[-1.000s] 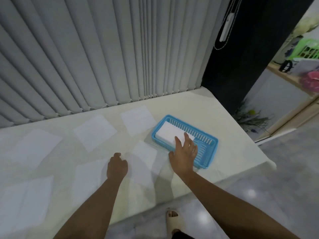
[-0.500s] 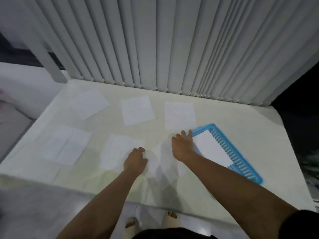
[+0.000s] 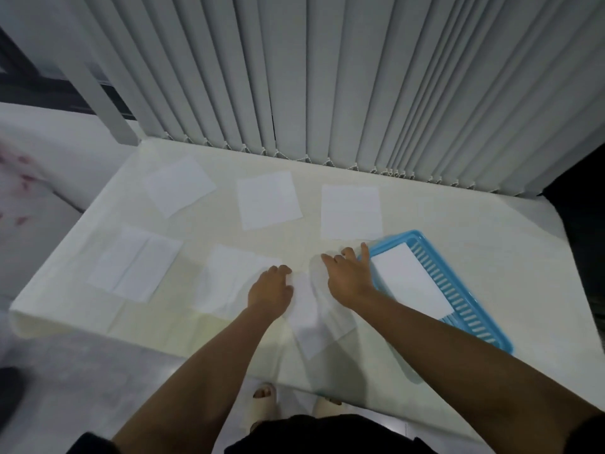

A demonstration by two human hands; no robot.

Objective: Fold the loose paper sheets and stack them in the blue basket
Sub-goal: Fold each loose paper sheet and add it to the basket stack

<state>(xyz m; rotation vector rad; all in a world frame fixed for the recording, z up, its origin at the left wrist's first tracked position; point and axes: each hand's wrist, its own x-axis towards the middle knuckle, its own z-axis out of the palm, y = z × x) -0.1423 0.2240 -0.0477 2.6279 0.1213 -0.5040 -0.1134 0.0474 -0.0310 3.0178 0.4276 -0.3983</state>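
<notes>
Swung leftward off the blue basket [image 3: 458, 290] over the last second. Right hand [image 3: 348, 278] lifted from the folded stack [image 3: 411, 285] there, spread onto the loose sheet [image 3: 314, 317] beside it; left hand [image 3: 270, 290] closed at that sheet's left edge.

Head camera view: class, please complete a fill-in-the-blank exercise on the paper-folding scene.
1. The basket beside the right hand is coloured ____.
2. Along the far row, near the blinds, lie ____ loose sheets.
3. The folded paper lies ____ the basket.
4. Both hands rest on the sheet at the table's ____ edge.

Missing words: blue; three; inside; near
</notes>
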